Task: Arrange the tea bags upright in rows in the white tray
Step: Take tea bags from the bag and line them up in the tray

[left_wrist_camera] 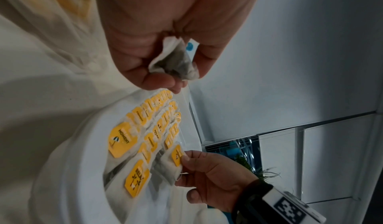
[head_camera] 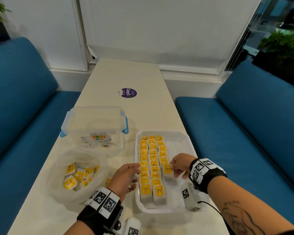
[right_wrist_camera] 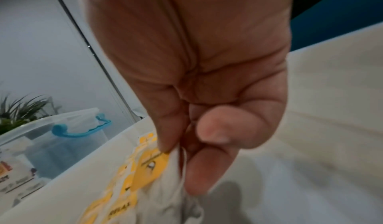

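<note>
The white tray (head_camera: 183, 141) holds three rows of upright tea bags with yellow tags (head_camera: 153, 164); the right row is the shortest. My right hand (head_camera: 174, 166) pinches a tea bag (head_camera: 168, 172) by its top edge at the near end of the right row (left_wrist_camera: 177, 157) (right_wrist_camera: 157, 167). My left hand (head_camera: 126, 177) hovers at the tray's left rim with its fingers curled round another tea bag (left_wrist_camera: 176, 62), mostly hidden in the palm in the head view.
A clear plastic bag (head_camera: 78, 173) with several loose tea bags lies left of the tray. Behind it stands a clear lidded box with blue clips (head_camera: 95, 126). A purple sticker (head_camera: 129, 92) marks the table further back. Blue benches flank the table.
</note>
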Demonstrator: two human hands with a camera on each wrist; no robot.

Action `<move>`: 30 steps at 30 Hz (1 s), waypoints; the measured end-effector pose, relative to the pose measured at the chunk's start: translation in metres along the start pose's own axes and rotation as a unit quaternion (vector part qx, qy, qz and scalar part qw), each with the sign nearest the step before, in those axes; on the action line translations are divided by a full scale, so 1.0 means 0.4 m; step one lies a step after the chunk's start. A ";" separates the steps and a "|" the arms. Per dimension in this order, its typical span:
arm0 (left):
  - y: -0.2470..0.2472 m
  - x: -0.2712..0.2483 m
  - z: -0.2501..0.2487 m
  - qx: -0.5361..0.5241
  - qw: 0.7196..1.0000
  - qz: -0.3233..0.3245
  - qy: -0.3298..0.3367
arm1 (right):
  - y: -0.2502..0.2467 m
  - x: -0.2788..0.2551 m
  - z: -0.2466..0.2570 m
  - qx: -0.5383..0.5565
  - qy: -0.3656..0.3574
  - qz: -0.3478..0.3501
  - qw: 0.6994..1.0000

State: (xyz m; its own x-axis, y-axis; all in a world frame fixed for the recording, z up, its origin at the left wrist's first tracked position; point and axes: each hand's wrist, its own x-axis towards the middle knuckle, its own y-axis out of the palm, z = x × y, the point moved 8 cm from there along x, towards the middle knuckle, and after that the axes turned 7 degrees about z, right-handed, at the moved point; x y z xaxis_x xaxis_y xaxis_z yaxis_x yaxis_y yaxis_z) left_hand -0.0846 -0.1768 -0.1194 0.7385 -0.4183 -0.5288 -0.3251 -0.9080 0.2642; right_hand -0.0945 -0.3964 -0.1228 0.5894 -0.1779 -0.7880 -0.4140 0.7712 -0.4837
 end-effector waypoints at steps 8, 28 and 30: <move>-0.006 0.019 0.006 -0.001 1.000 -0.001 -0.007 | -0.011 0.051 0.029 -0.041 0.004 -0.006 0.999; 0.055 0.049 -0.047 -0.127 0.989 0.078 -0.001 | -0.085 -0.088 0.125 0.073 -0.153 -0.077 0.982; 0.074 0.048 -0.062 -0.138 0.987 0.083 0.010 | -0.058 -0.124 0.141 0.079 -0.180 -0.060 0.979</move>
State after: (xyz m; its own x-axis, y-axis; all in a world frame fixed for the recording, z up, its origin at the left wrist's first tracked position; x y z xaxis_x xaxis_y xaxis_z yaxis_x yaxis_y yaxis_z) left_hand -0.0654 -0.2113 -0.1019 0.7009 -0.5585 -0.4437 -0.2725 -0.7845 0.5570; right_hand -0.0749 -0.3711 -0.0510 0.8450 -0.0678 -0.5304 -0.2318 0.8475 -0.4776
